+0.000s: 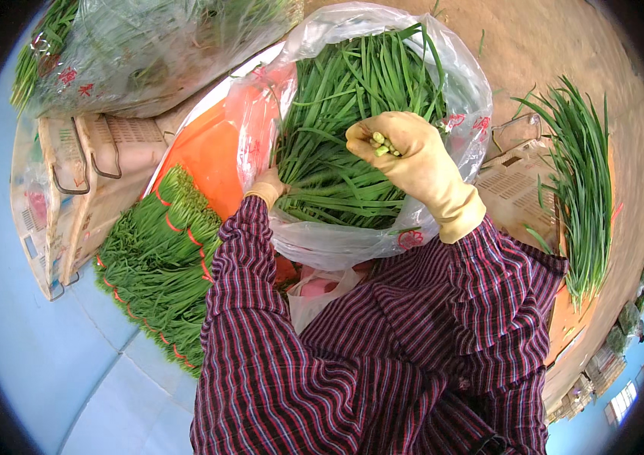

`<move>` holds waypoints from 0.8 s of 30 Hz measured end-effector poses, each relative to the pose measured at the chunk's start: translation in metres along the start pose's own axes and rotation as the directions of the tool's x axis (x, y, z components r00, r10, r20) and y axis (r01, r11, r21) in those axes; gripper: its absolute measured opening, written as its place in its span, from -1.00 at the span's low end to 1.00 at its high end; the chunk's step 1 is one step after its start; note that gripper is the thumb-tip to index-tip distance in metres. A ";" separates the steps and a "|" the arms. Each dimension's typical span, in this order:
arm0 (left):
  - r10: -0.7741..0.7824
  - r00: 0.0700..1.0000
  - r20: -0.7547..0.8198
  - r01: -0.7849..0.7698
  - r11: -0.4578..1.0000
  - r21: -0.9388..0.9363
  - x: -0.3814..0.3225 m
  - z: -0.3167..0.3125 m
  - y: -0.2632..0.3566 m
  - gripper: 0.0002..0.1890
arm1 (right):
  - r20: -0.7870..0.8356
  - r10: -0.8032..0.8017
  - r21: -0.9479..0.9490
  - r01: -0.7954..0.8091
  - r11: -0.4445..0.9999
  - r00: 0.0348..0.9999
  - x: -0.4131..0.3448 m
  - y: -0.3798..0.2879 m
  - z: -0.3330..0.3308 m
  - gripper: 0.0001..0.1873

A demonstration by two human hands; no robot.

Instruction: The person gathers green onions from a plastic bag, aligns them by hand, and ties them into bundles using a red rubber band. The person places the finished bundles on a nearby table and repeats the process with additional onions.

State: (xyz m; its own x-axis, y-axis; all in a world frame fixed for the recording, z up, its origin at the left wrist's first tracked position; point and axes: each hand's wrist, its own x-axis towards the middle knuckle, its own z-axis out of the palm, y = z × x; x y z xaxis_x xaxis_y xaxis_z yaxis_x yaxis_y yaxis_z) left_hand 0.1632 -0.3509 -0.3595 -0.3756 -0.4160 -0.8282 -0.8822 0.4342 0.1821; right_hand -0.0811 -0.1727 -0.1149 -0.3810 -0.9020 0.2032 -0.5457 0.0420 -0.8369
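An open clear plastic bag (350,244) with red print stands before me, holding a thick mass of green garlic chives (367,79). My right hand (413,153), in a pale yellow rubber glove, is closed around a few chive stalks (382,145) above the bag; their pale cut ends poke out of the fist. At the bag's left inner side, my left hand (273,185) grips chive leaves that converge at its fingers. Leaves and plastic partly hide those fingers.
Chive bundles tied with red bands (157,278) are stacked at left beside an orange surface (202,151). Plastic crates (111,142) stand behind them, under a filled clear bag (157,62). Loose chives (581,187) lie at right, near another crate (521,182).
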 end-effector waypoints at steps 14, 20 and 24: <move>0.057 0.998 0.006 -0.057 0.998 0.009 -0.066 0.019 0.002 0.36 | 0.057 -0.064 -0.076 0.069 0.995 0.996 -0.001 0.007 0.013 -0.82; -0.031 0.980 -0.195 0.062 0.986 0.156 -0.035 0.029 0.020 0.33 | 0.155 -0.017 -0.131 0.038 0.991 0.988 -0.005 0.006 0.015 -0.87; -0.121 0.988 -0.095 0.130 0.987 0.091 -0.023 0.027 0.006 0.30 | 0.124 -0.032 -0.095 0.044 0.995 0.992 -0.005 0.007 0.015 -0.87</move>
State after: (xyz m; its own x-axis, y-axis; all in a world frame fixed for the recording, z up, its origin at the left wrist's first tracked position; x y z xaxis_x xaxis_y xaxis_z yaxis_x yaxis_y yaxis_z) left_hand 0.1744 -0.3172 -0.3541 -0.2915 -0.5397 -0.7898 -0.8940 0.4475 0.0242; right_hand -0.0720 -0.1746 -0.1291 -0.2680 -0.9492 0.1649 -0.6301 0.0432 -0.7753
